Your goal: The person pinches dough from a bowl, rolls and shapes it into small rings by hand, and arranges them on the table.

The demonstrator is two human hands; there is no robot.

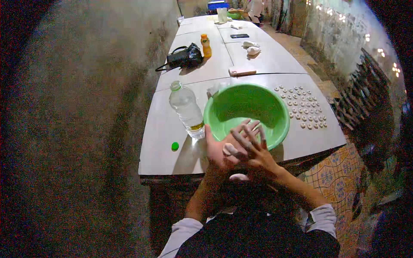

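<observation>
At the near rim of the green basin point(207, 118), your left hand point(219, 150) lies palm up, its fingers stretched out flat toward one o'clock. On that palm rests a small soft white piece point(230, 149). Your right hand point(254, 148) comes over it from four o'clock, fingers spread and slightly bent across the fingers of the left; whether its thumb pinches the white piece, you cannot tell from this angle.

Taking your hands as the clock's centre, the basin opens at one o'clock, just beyond your fingers. Between ten and eleven stands a clear bottle point(187, 107), uncapped and upright, and at nine o'clock a green cap point(175, 146) lies on the white table point(159, 129). At two o'clock, right of the basin, small whitish rings point(303, 105) sit in rough rows. Farther off, at eleven, you have a black bag point(185, 58), with an orange-capped bottle point(206, 46) just beside it. Toward twelve, past the basin, lie a brown-and-white object point(243, 73), some white lumps point(254, 50) and a dark phone-like slab point(239, 36).
</observation>
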